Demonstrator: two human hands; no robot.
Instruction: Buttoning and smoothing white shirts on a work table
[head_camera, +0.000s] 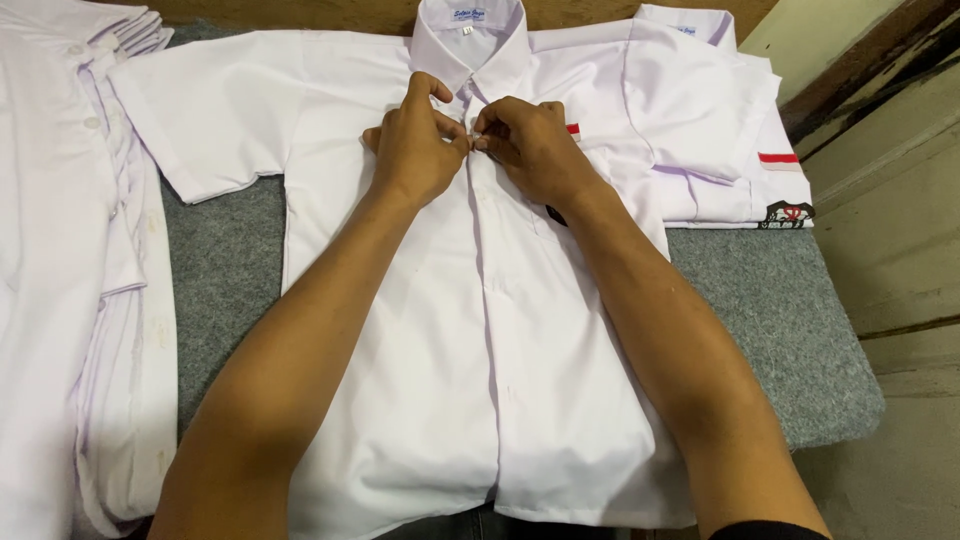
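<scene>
So you've got a white short-sleeved shirt (480, 330) laid flat, front up, on the grey felt pad (770, 310), collar (468, 40) at the far end and hem at the near edge by your body. Its long axis runs straight near-to-far, and the button strip sits right down the middle between your forearms. Your left hand (415, 145) and right hand (530, 145) are both up at the far end, just below the collar, meeting knuckle to knuckle on that centre strip. Both are pinching: left thumb and fingers nip the fabric edge on its side, right fingertips nip the edge on the other, and they touch right at one small button spot. The button itself is too small to make out, so you can't tell whether it's through the hole. Neither hand is really nearer, they're level with each other on either side of the strip, and the rest of the strip lies toward you, back along the line of your arms. Off to the left there's a stack of white shirts (60, 250) lying close beside the left sleeve. At the far right another folded white shirt (720, 130) with a red stripe on it sits partly under the right sleeve.
</scene>
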